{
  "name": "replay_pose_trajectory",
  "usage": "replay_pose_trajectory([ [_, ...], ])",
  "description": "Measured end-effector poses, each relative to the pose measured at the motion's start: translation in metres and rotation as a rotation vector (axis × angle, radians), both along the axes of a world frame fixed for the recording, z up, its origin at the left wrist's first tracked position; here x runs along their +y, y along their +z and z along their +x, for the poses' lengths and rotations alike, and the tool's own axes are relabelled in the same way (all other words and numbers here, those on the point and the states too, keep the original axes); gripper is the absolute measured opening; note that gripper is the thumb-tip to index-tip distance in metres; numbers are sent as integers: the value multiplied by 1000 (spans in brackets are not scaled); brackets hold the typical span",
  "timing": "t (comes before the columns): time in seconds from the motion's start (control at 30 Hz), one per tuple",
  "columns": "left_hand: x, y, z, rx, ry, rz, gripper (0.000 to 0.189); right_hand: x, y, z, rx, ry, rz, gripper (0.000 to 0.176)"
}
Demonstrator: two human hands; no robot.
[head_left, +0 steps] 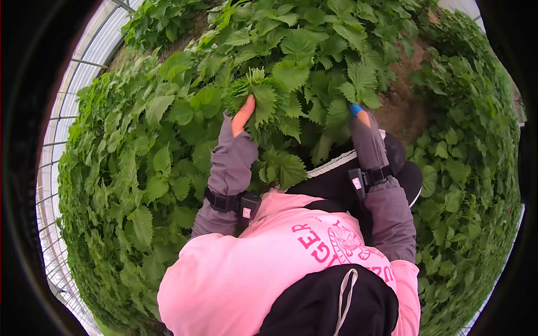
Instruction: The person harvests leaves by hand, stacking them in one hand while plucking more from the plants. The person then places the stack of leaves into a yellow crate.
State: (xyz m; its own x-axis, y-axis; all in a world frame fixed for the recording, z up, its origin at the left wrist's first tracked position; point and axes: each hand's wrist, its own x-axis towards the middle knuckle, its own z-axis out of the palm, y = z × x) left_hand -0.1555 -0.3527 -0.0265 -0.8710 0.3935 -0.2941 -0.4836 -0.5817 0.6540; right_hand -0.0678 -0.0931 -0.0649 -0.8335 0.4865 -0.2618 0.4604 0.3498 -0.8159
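My left hand is closed around a bunch of green, toothed-edge leaves, which look like perilla. The cut stems stick up together at the top of the bunch, and my thumb presses on its near side. To the right, my right hand reaches in among the leaves of a growing plant. Something blue covers part of that hand. Leaves hide its fingers, so whether they grip anything does not show.
Dense leafy plants surround me on both sides. Bare soil shows in a strip at the upper right. A ribbed, pale greenhouse wall curves along the left. My bent legs are close below my right hand.
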Motion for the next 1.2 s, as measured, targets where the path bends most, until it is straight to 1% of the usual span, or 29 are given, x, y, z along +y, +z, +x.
replay_pose_trajectory([
  [0.03,2,-6,-1,4,0,1,37,1,-6,2,94,129,202,26],
  [0.1,7,-21,-4,-37,-3,61,33,5,-15,-1,23,162,226,26],
  [0.17,13,-46,-7,-24,-26,9,32,7,-15,-6,-50,192,246,26],
  [0.23,21,-60,-1,59,-46,-78,33,2,-3,-8,1,76,93,21],
  [0.27,23,-77,-6,62,-45,-77,33,-1,11,-7,5,76,95,21],
  [0.3,23,-105,-14,4,-77,51,33,-14,51,-5,184,-19,-175,23],
  [0.33,28,-92,-12,-60,-106,176,34,-22,70,-4,352,-114,-450,24],
  [0.37,28,-80,5,363,-142,-151,36,-19,56,-12,560,-120,-488,28],
  [0.4,33,-60,14,365,-141,-157,36,-18,75,-7,552,-88,-592,25],
  [0.47,46,-38,20,520,-20,-517,34,-30,121,10,462,13,-603,22],
  [0.53,55,-41,23,551,-56,-519,31,-45,125,17,420,119,-725,21],
  [0.57,59,-43,27,516,-103,-451,29,-51,121,18,407,196,-651,21],
  [0.6,63,-43,31,482,-150,-386,26,-60,111,18,392,146,-714,21],
  [0.63,67,-37,35,588,-163,-395,25,-66,101,15,431,139,-642,21],
  [0.67,71,-68,28,544,-288,15,24,-69,91,13,469,132,-571,21],
  [0.73,63,-58,43,-57,-361,303,23,-71,72,8,467,110,-561,22],
  [0.77,59,-58,47,-56,-362,302,23,-71,65,5,487,90,-474,21],
  [0.8,56,-57,49,-139,-330,207,24,-71,62,4,505,70,-387,21],
  [0.83,53,-56,50,-221,-299,113,26,-72,61,4,506,70,-384,21],
  [0.87,51,-54,51,-221,-303,115,26,-73,61,5,489,66,-308,20],
  [0.93,49,-41,50,97,-302,6,32,-71,58,5,472,57,-225,19],
  [0.97,48,-52,43,97,-307,11,32,-70,54,4,433,53,-133,18],
  [1.0,48,-60,33,55,-391,164,34,-69,54,4,393,49,-43,17],
  [1.03,49,-66,28,11,-474,317,37,-69,55,4,392,44,-40,17],
  [1.07,48,-73,34,10,-481,318,37,-71,58,4,388,54,32,17],
  [1.1,49,-44,47,43,-395,59,35,-72,60,3,383,62,107,17],
  [1.13,53,-15,53,77,-306,-197,34,-71,58,3,383,55,112,17],
  [1.17,58,7,49,103,-371,-185,30,-71,52,2,514,33,-62,19],
  [1.2,60,1,43,104,-376,-179,30,-69,46,0,643,14,-238,20],
])
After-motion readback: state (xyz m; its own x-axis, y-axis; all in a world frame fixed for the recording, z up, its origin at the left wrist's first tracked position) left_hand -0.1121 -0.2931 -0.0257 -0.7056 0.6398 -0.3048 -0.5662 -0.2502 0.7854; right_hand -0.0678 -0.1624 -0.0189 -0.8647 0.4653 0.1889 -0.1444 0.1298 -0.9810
